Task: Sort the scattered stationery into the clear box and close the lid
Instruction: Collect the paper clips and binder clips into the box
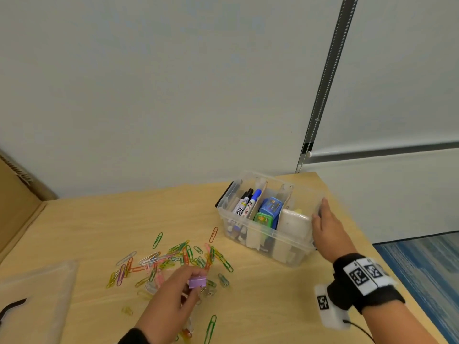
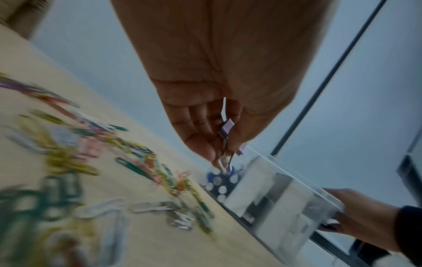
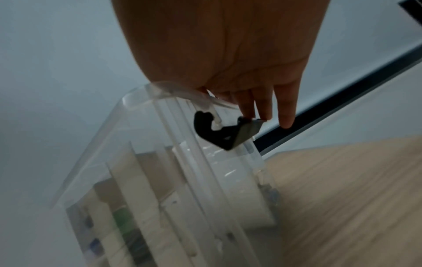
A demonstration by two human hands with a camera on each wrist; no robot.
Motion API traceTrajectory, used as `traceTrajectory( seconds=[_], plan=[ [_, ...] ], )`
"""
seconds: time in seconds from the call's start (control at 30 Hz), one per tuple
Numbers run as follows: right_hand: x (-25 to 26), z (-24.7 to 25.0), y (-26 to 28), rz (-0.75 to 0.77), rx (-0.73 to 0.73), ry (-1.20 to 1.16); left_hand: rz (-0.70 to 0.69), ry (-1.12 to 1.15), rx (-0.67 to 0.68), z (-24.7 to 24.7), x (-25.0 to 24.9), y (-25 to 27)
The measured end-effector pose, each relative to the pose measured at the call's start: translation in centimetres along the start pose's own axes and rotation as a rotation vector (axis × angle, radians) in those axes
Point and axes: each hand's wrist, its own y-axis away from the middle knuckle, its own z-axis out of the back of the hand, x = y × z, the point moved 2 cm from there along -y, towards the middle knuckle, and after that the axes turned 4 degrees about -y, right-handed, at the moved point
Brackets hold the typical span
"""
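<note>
The clear box (image 1: 273, 247) stands open at the table's back right. Its compartments hold markers (image 1: 246, 202), blue and green items (image 1: 269, 209) and a white block (image 1: 294, 223). My right hand (image 1: 320, 214) lies against the box's right end with its fingers straight. In the right wrist view those fingertips (image 3: 262, 115) touch the black latch (image 3: 219, 133). My left hand (image 1: 196, 276) hovers over a heap of coloured paper clips (image 1: 173, 260) and pinches a purple binder clip (image 1: 197, 282). The left wrist view shows the binder clip (image 2: 227, 126) between thumb and fingers, wire handles hanging.
The translucent lid (image 1: 37, 294) with a black latch lies at the front left of the table. Brown cardboard (image 1: 15, 207) stands along the left edge. A wall runs right behind the box. The table's right edge (image 1: 387, 259) drops to blue carpet.
</note>
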Motion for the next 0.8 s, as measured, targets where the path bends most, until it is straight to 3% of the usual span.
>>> traceTrajectory(
  seconds=[0.17,0.23,0.3,0.4,0.6,0.7,0.8],
  plan=[
    [-0.3,-0.6,0.4,0.059,-0.081,-0.034,-0.246,-0.012,-0.070,-1.5,-8.0,-4.3],
    [-0.2,-0.5,0.6,0.060,-0.094,-0.034,-0.319,-0.099,-0.056,-2.5,-11.9,-6.9],
    [-0.1,-0.5,0.8,0.058,-0.093,-0.044,-0.402,-0.194,-0.124,-3.3,-15.4,-9.9],
    [-0.1,-0.4,0.8,0.059,-0.083,-0.048,-0.406,-0.333,-0.134,-4.7,-18.7,-15.3],
    [0.3,-0.3,0.9,0.057,-0.086,-0.054,-0.274,-0.662,0.160,-7.2,-20.0,-23.0],
    [0.3,-0.3,0.9,0.054,-0.084,-0.050,-0.204,-0.821,0.354,-8.5,-19.7,-24.7],
    [0.3,-0.3,1.1,0.051,-0.083,-0.051,-0.131,-0.881,0.453,-8.9,-19.5,-24.9]
  ],
)
